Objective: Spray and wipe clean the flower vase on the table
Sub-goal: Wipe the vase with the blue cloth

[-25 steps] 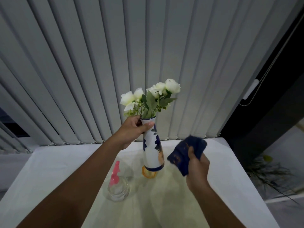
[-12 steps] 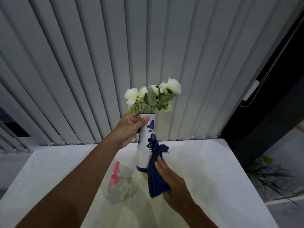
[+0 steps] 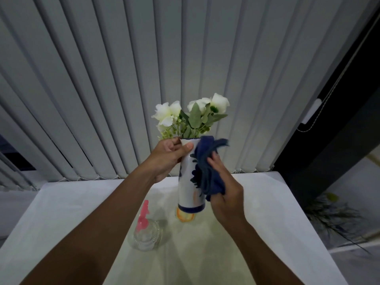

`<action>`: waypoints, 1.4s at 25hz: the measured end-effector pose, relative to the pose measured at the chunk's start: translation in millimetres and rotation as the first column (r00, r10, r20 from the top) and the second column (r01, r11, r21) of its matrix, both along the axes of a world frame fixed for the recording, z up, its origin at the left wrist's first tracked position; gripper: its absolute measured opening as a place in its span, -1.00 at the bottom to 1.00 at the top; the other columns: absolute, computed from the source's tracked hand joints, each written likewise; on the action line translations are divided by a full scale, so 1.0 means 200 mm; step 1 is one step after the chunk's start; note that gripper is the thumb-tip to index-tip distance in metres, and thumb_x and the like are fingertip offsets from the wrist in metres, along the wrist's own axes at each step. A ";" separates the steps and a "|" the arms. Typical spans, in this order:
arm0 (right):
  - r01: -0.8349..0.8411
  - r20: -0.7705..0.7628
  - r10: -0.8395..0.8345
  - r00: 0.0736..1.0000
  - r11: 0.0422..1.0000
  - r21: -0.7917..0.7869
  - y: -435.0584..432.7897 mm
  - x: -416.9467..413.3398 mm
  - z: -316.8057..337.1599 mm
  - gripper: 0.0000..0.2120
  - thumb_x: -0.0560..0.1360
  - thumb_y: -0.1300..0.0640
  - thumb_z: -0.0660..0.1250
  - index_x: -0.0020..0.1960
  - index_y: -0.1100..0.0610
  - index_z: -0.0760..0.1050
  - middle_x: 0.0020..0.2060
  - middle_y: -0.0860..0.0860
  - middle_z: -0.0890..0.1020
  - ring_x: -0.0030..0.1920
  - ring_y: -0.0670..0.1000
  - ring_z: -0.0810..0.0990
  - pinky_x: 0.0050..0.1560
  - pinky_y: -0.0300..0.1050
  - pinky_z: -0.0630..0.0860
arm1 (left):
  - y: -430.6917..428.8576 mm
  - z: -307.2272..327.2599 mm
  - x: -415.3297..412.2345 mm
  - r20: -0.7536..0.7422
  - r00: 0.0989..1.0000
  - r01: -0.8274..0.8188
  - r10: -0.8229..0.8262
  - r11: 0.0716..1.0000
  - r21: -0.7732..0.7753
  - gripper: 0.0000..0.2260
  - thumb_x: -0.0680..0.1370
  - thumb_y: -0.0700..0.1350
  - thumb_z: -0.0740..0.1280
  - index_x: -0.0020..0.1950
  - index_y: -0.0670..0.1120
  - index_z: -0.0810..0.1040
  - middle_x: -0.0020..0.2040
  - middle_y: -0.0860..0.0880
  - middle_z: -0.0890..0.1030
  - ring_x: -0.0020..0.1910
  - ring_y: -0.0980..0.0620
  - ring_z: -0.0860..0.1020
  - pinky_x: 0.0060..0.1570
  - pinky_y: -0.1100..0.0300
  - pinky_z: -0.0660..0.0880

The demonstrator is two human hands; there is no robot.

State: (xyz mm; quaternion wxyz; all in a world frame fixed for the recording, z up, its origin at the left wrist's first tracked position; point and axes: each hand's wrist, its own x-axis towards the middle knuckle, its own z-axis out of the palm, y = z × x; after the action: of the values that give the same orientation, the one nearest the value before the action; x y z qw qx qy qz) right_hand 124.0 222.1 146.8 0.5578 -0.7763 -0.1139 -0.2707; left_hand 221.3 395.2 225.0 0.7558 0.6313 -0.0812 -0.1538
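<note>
A tall white vase (image 3: 188, 188) with blue flower patterns holds white roses (image 3: 190, 116) and is lifted above the white table (image 3: 257, 212). My left hand (image 3: 167, 159) grips it near the rim. My right hand (image 3: 225, 194) holds a dark blue cloth (image 3: 207, 171) pressed against the vase's right side, reaching up to the rim. A clear spray bottle (image 3: 146, 233) with a pink nozzle stands on the table to the lower left of the vase.
An orange round object (image 3: 185, 217) lies on the table under the vase. Grey vertical blinds (image 3: 144, 68) hang right behind the table. A dark frame (image 3: 329, 140) and a plant (image 3: 333, 217) are to the right of the table's edge.
My right hand brought the cloth from the right onto the vase and slid it upward along the side to the rim. The vase stays lifted in my left hand.
</note>
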 end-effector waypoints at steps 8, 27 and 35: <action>-0.237 0.005 0.295 0.956 0.780 -0.579 -0.06 -0.27 -0.38 -0.63 0.64 0.12 0.36 0.43 0.07 0.47 0.56 -0.10 0.36 0.60 0.14 0.21 0.55 0.24 0.22 | -0.03 0.01 0.01 -0.019 0.999 -0.039 0.039 0.999 -0.031 -0.75 0.63 -0.27 0.35 0.30 -0.26 0.58 0.15 -0.22 0.70 0.03 -0.04 0.68 0.07 0.17 0.65; 0.574 -0.582 0.495 0.645 0.187 0.797 0.18 -0.35 -0.09 -0.70 0.70 0.14 0.21 0.32 0.30 0.51 0.16 0.32 0.69 0.13 0.32 0.66 0.02 0.22 0.61 | -0.07 -0.07 -0.03 -0.010 0.994 0.110 -0.110 0.994 -0.011 -0.70 0.64 0.01 0.30 0.36 -0.01 0.52 0.24 0.00 0.70 0.21 0.07 0.65 0.18 0.20 0.60; 0.584 -0.760 0.144 0.634 0.554 0.593 0.22 -0.38 -0.24 -0.85 0.62 0.15 0.39 -0.04 0.15 0.72 -0.12 0.17 0.79 -0.09 0.23 0.77 0.10 0.30 0.65 | -0.08 -0.03 0.00 0.048 0.989 -0.145 0.138 0.961 0.235 -0.84 0.56 0.03 0.46 0.08 0.00 0.64 0.03 0.00 0.73 -0.03 0.11 0.68 -0.11 0.28 0.59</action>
State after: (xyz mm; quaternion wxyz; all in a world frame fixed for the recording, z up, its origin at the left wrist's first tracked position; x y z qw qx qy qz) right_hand 47.5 266.8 99.2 0.7950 -0.4820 0.3672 -0.0282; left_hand 221.3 380.1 218.1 0.6824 0.7238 -0.0285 -0.0982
